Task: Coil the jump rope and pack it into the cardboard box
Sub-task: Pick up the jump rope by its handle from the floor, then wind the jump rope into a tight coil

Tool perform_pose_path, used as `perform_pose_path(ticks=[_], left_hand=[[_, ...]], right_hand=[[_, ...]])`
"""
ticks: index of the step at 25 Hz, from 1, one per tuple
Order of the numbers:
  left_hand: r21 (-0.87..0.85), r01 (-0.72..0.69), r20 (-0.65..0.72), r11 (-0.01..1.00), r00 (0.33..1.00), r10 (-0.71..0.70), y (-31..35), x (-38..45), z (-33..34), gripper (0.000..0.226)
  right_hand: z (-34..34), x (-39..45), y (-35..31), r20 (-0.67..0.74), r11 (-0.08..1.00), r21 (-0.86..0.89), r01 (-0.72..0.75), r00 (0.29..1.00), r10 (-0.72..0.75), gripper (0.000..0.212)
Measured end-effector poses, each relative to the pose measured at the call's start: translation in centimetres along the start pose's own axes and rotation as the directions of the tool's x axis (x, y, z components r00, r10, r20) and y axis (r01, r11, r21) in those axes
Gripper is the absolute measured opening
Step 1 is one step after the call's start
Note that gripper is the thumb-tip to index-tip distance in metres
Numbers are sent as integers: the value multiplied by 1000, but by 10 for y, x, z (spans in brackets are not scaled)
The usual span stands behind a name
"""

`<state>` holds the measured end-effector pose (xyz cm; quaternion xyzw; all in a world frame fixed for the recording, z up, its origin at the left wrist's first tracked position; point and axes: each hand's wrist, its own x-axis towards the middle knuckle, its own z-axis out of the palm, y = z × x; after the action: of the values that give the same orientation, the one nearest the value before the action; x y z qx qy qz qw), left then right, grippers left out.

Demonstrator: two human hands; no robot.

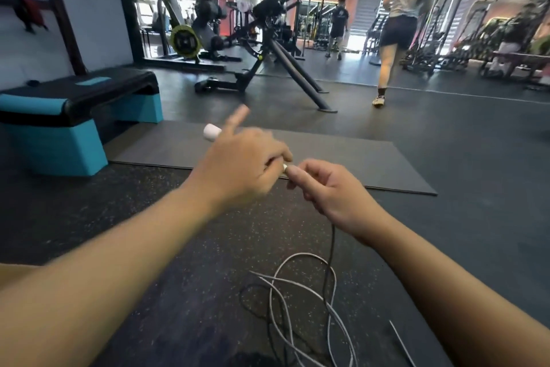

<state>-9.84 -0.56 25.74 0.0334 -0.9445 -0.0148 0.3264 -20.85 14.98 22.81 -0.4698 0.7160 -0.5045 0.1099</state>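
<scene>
The left hand (238, 170) is clamped on the white cylindrical jump-rope handle (212, 132); the right hand (330, 191) pinches the thin grey cord (300, 301) beside that grip. Below, loose loops cross on the speckled rubber floor (178, 262) and may knot during coiling. No cardboard box is visible.

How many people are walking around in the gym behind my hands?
2: one person close by at right, walking away; another person farther back near the bright doorway. Others may be hidden behind machines.
</scene>
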Motion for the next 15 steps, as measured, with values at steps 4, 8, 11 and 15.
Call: perform_pose_path(ticks=[4,8,11,15], left_hand=[[-89,-65,235,994,968,85,2,19,-19,34],[-208,4,135,978,991,24,-21,22,-31,34],[-485,172,97,858,985,-142,-32,18,-35,23],[-930,232,98,286,905,-415,-12,20,-38,29]], right_hand=[[-27,8,-18,-54,996,-7,87,995,-87,34],[-54,-3,-11,34,997,69,-21,999,19,42],[-70,-15,7,-1,983,131,-125,992,127,46],[-76,-28,18,4,971,122,-208,978,209,51]])
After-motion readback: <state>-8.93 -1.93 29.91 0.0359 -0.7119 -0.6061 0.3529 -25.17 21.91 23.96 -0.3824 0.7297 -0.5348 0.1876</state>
